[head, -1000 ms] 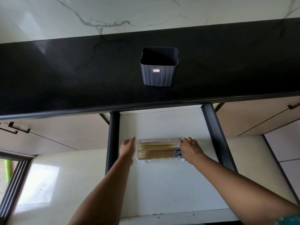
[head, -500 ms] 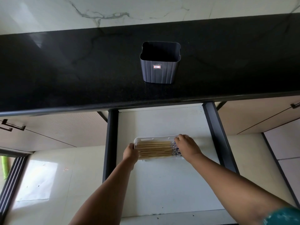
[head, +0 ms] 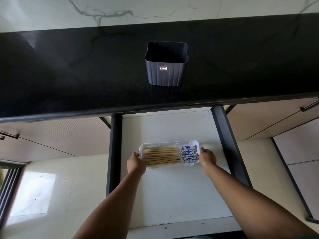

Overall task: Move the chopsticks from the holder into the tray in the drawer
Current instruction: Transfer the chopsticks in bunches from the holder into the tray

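Note:
Several wooden chopsticks with blue-and-white patterned ends lie side by side in a white tray. The tray rests on the white floor of the open drawer. My left hand grips the tray's left end. My right hand holds its right end, fingers against the rim. The dark grey holder stands upright on the black countertop, and nothing shows inside it.
Dark drawer rails run along both sides of the drawer, the left rail and the right rail. Beige cabinet fronts with dark handles flank it. A pale tiled floor lies below left.
Both hands have moved from the chopsticks to the tray's two ends. The right hand slid off the patterned ends, which now show. The tray sits slightly further back in the drawer.

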